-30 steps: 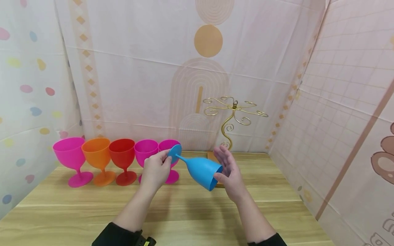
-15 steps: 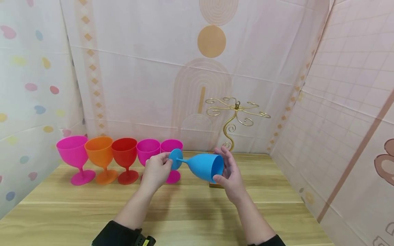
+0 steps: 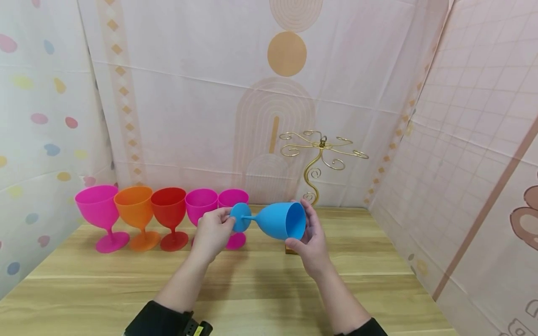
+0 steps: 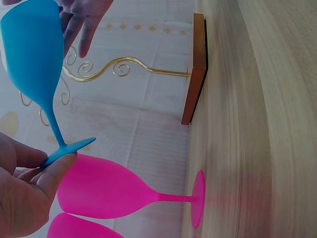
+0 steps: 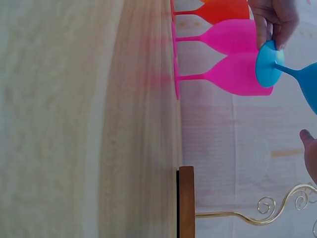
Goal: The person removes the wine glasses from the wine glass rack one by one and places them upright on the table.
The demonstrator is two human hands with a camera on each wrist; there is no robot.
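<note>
A blue plastic goblet (image 3: 273, 220) lies sideways in the air in the head view, its open mouth facing right. My left hand (image 3: 213, 235) pinches the edge of its round foot between thumb and fingers, as the left wrist view also shows at the foot (image 4: 74, 146). Around the goblet's mouth, my right hand (image 3: 313, 245) has its fingers behind the bowl and its thumb close by the rim. The right wrist view shows that thumb (image 5: 308, 141) standing apart from the bowl. Its fingers (image 4: 88, 34) look fairly straight in the left wrist view.
Upright goblets stand in a row at the back left of the wooden table (image 3: 235, 298): pink (image 3: 98, 207), orange (image 3: 134, 207), red (image 3: 169, 207) and two more pink ones (image 3: 201, 203). Behind the right hand rises a gold scrolled stand (image 3: 313, 170) on a wooden base (image 4: 195, 69).
The blue goblet has swung from tilted mouth-down to nearly level, its mouth turning more toward the viewer. My right hand has followed its rim; the left kept its pinch on the foot.
</note>
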